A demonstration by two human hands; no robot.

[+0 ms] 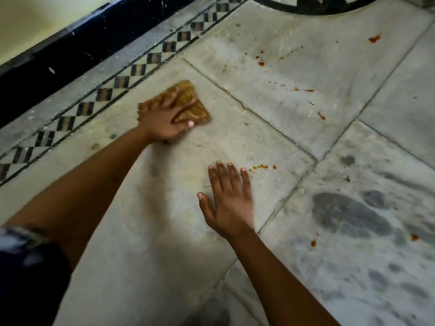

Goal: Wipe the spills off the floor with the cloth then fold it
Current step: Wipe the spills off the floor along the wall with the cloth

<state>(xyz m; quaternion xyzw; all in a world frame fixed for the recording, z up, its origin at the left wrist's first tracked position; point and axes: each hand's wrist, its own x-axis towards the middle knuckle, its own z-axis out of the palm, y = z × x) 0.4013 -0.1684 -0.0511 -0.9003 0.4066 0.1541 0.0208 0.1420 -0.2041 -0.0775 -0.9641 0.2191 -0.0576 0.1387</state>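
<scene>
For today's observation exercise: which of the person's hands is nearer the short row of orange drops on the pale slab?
Right. The right hand lies flat, its fingertips just short of the drops. The left hand presses the cloth farther off, toward the wall.

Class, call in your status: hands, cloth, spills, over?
Left hand flat, pressing cloth on floor. Right hand open, flat on floor. Red drops unwiped near right hand and farther out.

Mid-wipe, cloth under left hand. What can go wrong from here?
1. The right hand rests flat on the floor, fingertips just short of a row of orange drops; sliding forward could smear them.
2. The cloth under the left hand lies far from the splatter at top right; it may get missed.
</scene>
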